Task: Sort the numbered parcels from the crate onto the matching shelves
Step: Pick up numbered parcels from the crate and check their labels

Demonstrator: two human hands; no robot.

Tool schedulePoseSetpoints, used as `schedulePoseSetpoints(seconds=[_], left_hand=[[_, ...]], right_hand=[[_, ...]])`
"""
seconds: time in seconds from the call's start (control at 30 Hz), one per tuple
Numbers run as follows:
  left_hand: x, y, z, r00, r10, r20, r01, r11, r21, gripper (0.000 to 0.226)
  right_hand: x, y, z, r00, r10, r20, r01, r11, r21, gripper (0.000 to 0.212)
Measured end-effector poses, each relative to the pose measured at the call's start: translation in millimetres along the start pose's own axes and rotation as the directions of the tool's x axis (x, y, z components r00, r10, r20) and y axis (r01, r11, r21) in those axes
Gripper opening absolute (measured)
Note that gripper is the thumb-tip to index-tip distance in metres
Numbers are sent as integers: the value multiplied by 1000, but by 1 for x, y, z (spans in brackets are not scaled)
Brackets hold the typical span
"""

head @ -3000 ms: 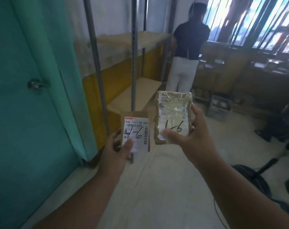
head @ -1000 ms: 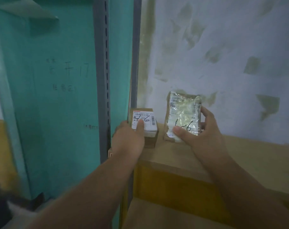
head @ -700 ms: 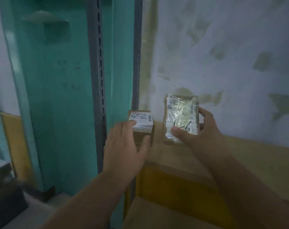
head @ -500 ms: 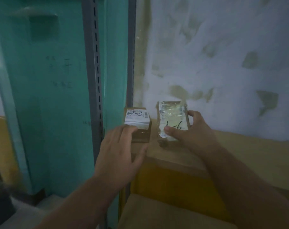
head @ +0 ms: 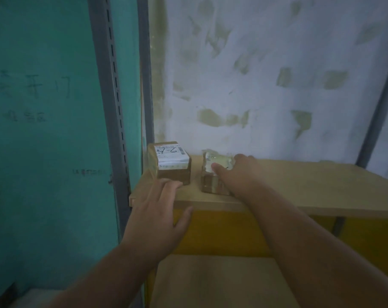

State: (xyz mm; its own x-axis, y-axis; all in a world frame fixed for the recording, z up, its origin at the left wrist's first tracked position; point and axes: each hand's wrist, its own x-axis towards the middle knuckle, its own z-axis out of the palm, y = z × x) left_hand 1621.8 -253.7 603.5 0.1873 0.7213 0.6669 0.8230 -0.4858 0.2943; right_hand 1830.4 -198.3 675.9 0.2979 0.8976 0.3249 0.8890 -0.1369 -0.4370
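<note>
Two parcels sit on the wooden shelf [head: 299, 185] near its left end, just beside each other: a labelled box [head: 169, 163] at the upright and a taped parcel [head: 213, 174] to its right. The left hand [head: 159, 216] is flat with straight fingers, fingertips touching the box's front face. The right hand [head: 235, 174] grips the taped parcel (thumb across its top).

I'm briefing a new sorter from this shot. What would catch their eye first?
Two small parcels on the wooden shelf: a labelled brown box at its left end and a taped parcel beside it. The left hand touches the box's front with straight fingers; the right hand grips the taped parcel.
</note>
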Motion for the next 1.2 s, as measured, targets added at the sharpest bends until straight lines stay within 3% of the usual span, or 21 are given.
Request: schedulePoseSetpoints(seconds=[0.1,0.2,0.33,0.6,0.83,1.07,1.2], left_hand=[[-7,2,-2,1000,-14,-7,15,1000,6,53],[-18,1,-7,998,-57,-25,58,998,31,54],[-42,-7,-18,991,-120,-60,126,988,90,50],[-145,-77,-88,940,-304,-158,337,905,262,51],[-258,-202,-215,842,-489,-227,539,738,407,49],[-344,-313,-344,753,-619,-224,629,574,525,48],[-368,-389,-381,715,-667,-208,648,522,555,46]], right_hand=[[-17,-1,-8,995,-80,-67,81,997,7,71],[-45,-10,-14,950,-272,-154,279,960,27,65],[-82,-30,-9,832,-486,-266,522,849,81,61],[-158,-135,14,603,-730,-322,798,564,213,59],[-253,-305,92,478,-827,-298,864,381,329,60],[-346,-465,168,451,-876,-168,822,335,460,64],[-368,-540,218,434,-892,-123,812,329,482,62]])
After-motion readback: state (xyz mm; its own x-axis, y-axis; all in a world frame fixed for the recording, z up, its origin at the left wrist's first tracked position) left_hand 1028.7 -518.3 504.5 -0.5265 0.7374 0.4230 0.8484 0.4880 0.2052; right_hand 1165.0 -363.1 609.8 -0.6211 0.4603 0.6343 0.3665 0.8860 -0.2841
